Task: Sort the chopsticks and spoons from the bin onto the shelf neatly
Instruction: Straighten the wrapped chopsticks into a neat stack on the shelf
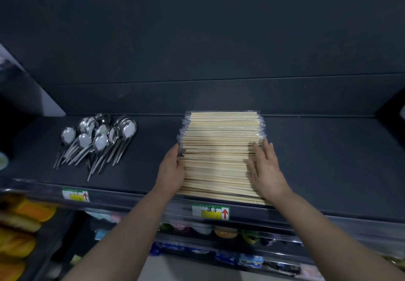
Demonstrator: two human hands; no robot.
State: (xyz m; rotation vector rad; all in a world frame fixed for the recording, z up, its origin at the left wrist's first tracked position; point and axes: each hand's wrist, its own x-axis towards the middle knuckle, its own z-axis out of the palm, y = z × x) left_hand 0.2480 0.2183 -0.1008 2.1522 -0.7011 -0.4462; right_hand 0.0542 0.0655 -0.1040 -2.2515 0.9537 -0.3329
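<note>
Chopsticks, pale wooden pairs in clear wrappers [221, 155], are lying stacked left-to-right on the dark shelf [317, 149], squarely between both hands. Left hand [173, 171] is pressing flat against the left ends; right hand [266, 168], fingers spread, is resting on the right ends. Steel spoons [96, 140] are lying well apart leftward; open shelf is lying rightward.

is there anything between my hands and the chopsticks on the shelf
Nothing visible. The left hand presses the left ends of the chopsticks, and the right hand lies flat on their right ends.
</note>
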